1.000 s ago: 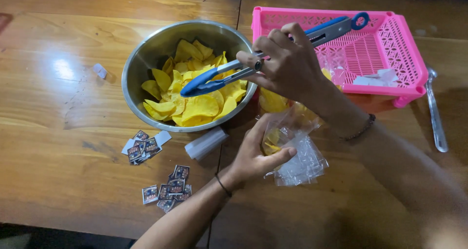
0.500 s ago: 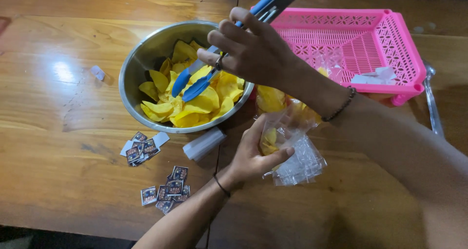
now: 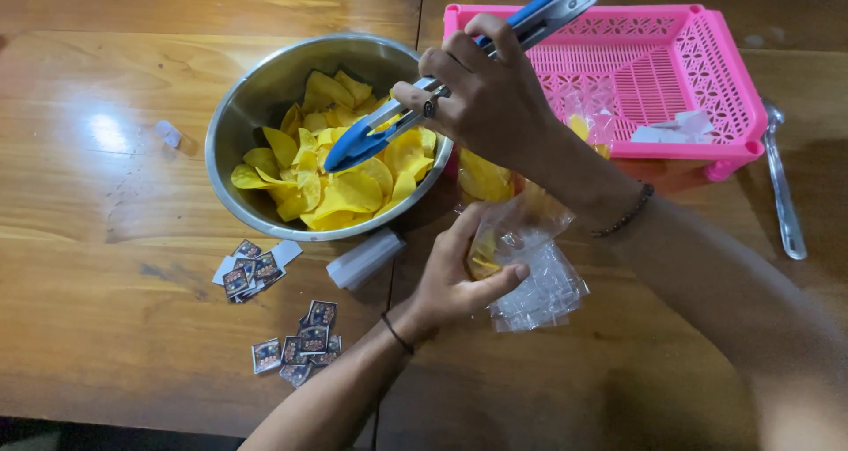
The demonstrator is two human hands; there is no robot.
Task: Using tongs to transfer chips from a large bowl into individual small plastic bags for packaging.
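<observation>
Nearest the wearer, small printed labels (image 3: 296, 349) lay scattered on the wooden table (image 3: 106, 310), with a second cluster (image 3: 252, 270) just beyond. The left hand (image 3: 455, 279) was curled around the mouth of a clear plastic bag (image 3: 530, 270), thumb and fingers gripping it so the opening faced up toward the bowl; a few yellow chips showed inside. A short stack of folded clear bags (image 3: 365, 258) lay beside the bowl's near rim. The right hand (image 3: 490, 102) was clenched around the blue-tipped tongs (image 3: 442, 93), whose tips stood nearly together over the yellow chips (image 3: 344, 173) in the steel bowl (image 3: 243, 106); whether a chip was pinched between them could not be determined. In my judgement, the step wanted a light squeeze on the brittle chips, a short lift clear of the rim, and the bag mouth kept wide and steady. Farthest stood a pink basket (image 3: 733, 89), with a metal spoon (image 3: 782, 190) beside it.
</observation>
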